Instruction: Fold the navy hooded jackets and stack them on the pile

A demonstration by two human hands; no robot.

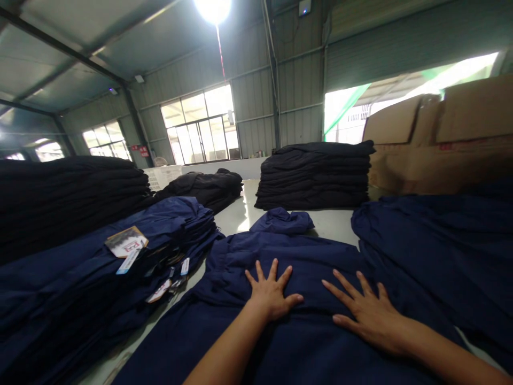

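Observation:
A navy blue jacket [308, 251] lies spread over the table in front of me, its hood [282, 220] at the far end. My left hand [269, 291] rests flat on the cloth, fingers spread, left of the middle. To its right, my right hand [366, 310] also lies on the jacket with its fingers apart. Neither hand grips anything. The near part of the jacket runs out of the bottom of the view, partly behind my forearms.
Folded navy garments with hang tags [127, 243] are stacked on the left. Black garment piles [315, 176] stand farther back. More navy cloth [436, 240] lies on the right, before large cardboard boxes [452, 149]. The pale tabletop [334, 222] shows between the piles.

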